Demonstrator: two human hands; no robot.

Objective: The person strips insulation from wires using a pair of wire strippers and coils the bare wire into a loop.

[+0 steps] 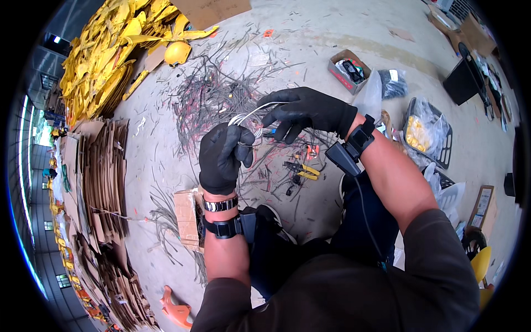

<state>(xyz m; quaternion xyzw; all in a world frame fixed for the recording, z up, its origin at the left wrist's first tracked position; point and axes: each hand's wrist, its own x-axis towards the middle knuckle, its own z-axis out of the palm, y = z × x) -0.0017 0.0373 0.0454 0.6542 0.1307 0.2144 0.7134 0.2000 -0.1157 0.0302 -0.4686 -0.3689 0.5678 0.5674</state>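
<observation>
My left hand (224, 157), in a black work glove, grips a small looped coil of white wire (237, 120) between thumb and fingers. From the coil a strand arcs up to the right and passes between the fingers of my right hand (309, 110), also gloved in black. The right hand's lower fingers are spread and curled. Beneath both hands, a tangled heap of grey and red wire offcuts (199, 99) covers the concrete floor. Yellow-handled pliers (302, 170), which look like wire strippers, lie on the floor below my right hand.
Flattened cardboard (103, 174) is stacked at left, below piled yellow plastic parts (108, 54). A torn cardboard box (186, 220) sits by my left forearm. To the right are an open carton (349, 70) and a black crate (442, 143) holding bagged yellow pieces.
</observation>
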